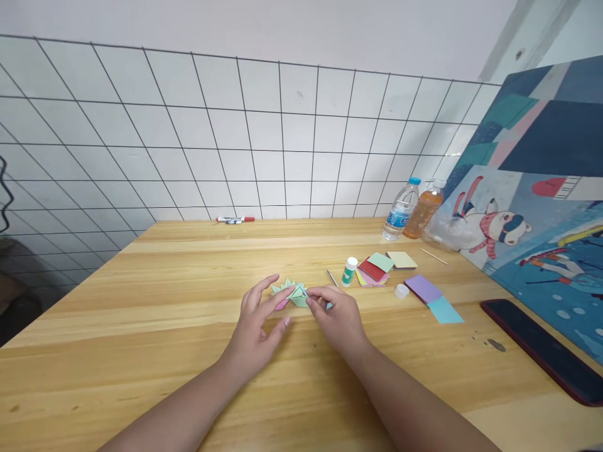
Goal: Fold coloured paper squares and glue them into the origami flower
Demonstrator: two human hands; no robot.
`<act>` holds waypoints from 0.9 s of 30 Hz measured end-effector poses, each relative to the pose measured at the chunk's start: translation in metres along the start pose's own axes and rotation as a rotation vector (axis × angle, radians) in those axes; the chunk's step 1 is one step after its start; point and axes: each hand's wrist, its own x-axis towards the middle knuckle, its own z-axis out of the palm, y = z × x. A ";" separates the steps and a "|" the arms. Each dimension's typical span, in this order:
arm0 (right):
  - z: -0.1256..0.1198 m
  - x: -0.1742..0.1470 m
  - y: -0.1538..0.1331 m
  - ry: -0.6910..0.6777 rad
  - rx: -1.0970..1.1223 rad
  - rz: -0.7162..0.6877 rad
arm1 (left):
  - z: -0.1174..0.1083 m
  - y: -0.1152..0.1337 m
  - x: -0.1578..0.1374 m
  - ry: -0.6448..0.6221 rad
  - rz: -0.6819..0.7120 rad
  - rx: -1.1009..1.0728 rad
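Note:
A folded paper piece (298, 302) in pale green, with pointed tips and a bit of pink at its left, sits on the wooden table (198, 383) between my hands. My left hand (257, 317) has its fingers spread, the index fingertip touching the top of the folded paper. On the other side, my right hand (336, 311) pinches a small light blue paper piece (303, 290) between thumb and index finger, at the right edge of the green paper. The fingers partly cover both pieces, so how they join is hidden.
Right of my hands stand a glue stick (349, 272), a pen (332, 277), a white cap (402, 290), coloured paper stacks (374, 270) and purple-blue sheets (432, 298). Two bottles (400, 210) are at the back right, a phone (541, 351) at the right edge, markers (235, 220) by the wall.

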 end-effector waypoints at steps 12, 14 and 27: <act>-0.003 -0.002 -0.002 -0.041 -0.133 -0.034 | -0.001 -0.006 0.004 -0.189 -0.408 -0.916; -0.004 -0.002 -0.004 -0.043 -0.144 -0.047 | -0.001 -0.005 0.004 -0.175 -0.430 -0.940; -0.004 -0.003 -0.005 -0.025 -0.172 -0.069 | -0.001 -0.006 0.004 -0.194 -0.410 -0.827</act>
